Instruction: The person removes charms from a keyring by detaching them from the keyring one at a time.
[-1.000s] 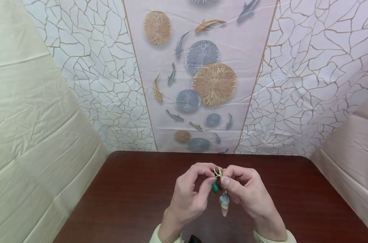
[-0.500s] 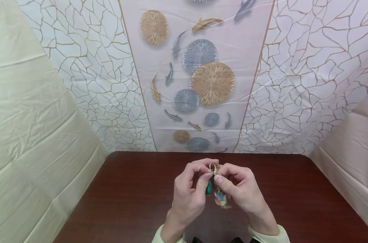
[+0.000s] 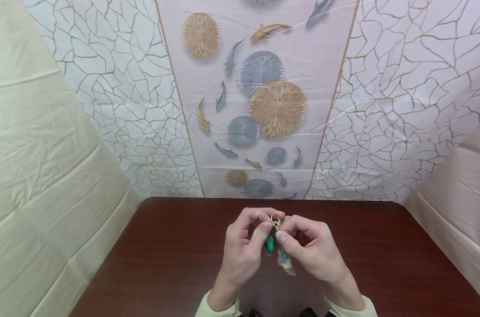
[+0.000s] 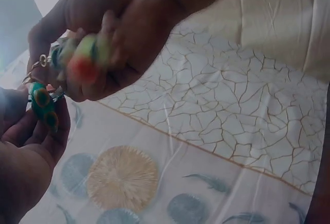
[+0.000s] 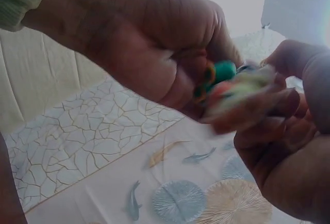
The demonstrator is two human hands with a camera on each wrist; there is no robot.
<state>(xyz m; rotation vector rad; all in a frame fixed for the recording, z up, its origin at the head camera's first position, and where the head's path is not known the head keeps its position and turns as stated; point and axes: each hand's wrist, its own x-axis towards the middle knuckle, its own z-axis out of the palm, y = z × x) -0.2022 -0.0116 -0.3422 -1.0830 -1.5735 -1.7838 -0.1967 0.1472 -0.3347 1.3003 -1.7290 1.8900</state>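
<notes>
In the head view, my left hand (image 3: 241, 248) and right hand (image 3: 315, 246) meet fingertip to fingertip above the table. Between them stands the gold clasp (image 3: 275, 220) of a keychain, which the right thumb and forefinger pinch just below its loop. A multicoloured charm (image 3: 285, 262), blue, yellow-green and reddish, dangles from it under the right hand; in the left wrist view this charm (image 4: 87, 61) is blurred. My left fingers pinch at a glossy green charm (image 3: 269, 245), which shows orange-ringed spots in the left wrist view. Its attachment is hidden by the fingers.
A dark red-brown table (image 3: 164, 264) lies beneath the hands. Behind it hangs a patterned cloth (image 3: 277, 110) with fish and round motifs, and pale cloth (image 3: 57, 198) drapes at both sides. Small black objects (image 3: 308, 312) show at the bottom edge.
Both hands have shifted slightly left with the keychain. The clasp's loop has turned to show as a closed oval, and the multicoloured charm has swung and tilted.
</notes>
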